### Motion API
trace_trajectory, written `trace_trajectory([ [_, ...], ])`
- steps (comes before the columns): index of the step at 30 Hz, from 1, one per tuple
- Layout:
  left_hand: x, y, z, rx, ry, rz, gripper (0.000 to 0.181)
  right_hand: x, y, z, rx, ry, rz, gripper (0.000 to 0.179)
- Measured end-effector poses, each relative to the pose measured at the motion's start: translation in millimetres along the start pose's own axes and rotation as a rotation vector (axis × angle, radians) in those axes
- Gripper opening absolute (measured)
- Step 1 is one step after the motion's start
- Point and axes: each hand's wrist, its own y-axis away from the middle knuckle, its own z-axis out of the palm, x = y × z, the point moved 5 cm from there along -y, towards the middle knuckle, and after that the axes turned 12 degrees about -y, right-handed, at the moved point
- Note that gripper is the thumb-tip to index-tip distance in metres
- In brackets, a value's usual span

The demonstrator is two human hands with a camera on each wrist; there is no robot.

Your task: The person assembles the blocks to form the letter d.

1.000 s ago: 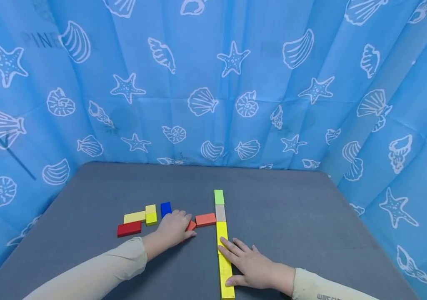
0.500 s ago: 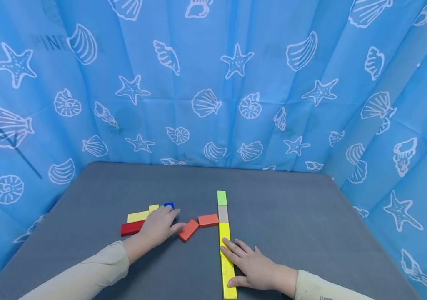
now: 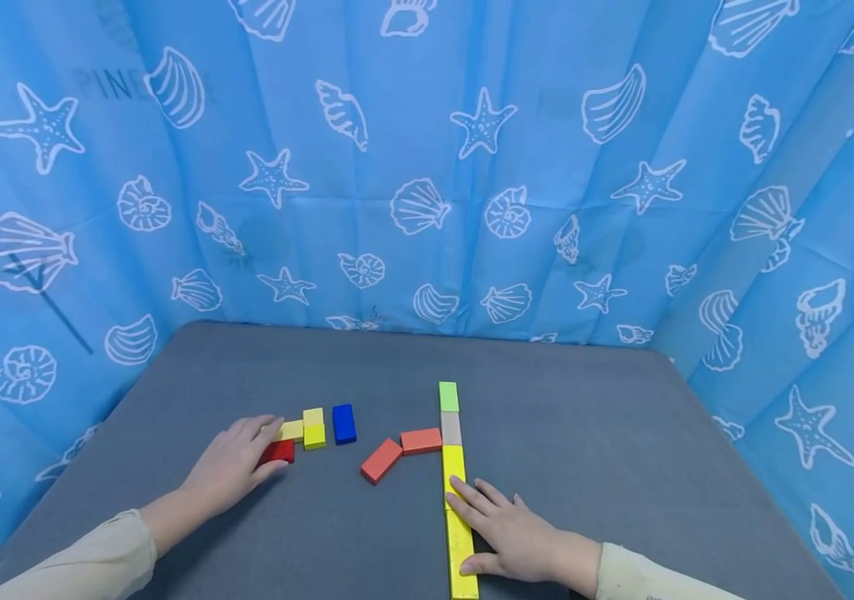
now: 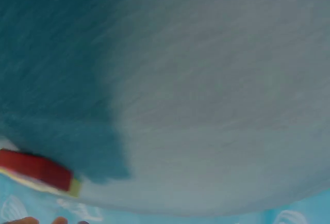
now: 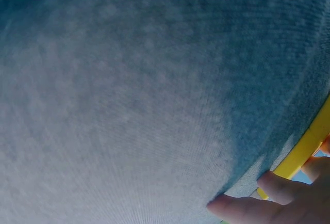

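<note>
My left hand (image 3: 227, 467) is over the left end of a red block (image 3: 279, 452) and partly covers it and a pale yellow block (image 3: 292, 431); its fingers are spread loosely. In the left wrist view the red block (image 4: 36, 168) shows at the lower left, above a few fingertips. My right hand (image 3: 512, 533) lies with fingers extended on two long yellow blocks (image 3: 459, 554), set end to end. Beyond them, in the same line, come a grey block (image 3: 451, 427) and a light green block (image 3: 448, 397). The right wrist view catches the yellow row (image 5: 304, 149) beside the fingers.
An orange-red block (image 3: 422, 441) meets the row's left side, and another (image 3: 382, 461) sits slanted at its end. A blue block (image 3: 344, 423) stands left of them, near two small yellow blocks (image 3: 314, 436). A blue shell-print curtain (image 3: 427, 167) hangs behind the grey table (image 3: 584, 417).
My left hand has left the slanted orange-red block and moved left past the blue and small yellow blocks to the red one. My right hand has stayed on the yellow blocks.
</note>
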Motion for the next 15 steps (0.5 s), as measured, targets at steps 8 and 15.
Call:
trace_trajectory([
  [8, -10.4, 16.2, 15.5, -0.179, 0.001, -0.024, 0.066, -2, -1.0, 1, 0.002, 0.003, 0.026, 0.081],
  [15, -6.8, 25.0, 18.1, -0.237, -0.037, -0.078, 0.056, -2, -1.2, 1, 0.006, 0.017, 0.041, 0.081],
])
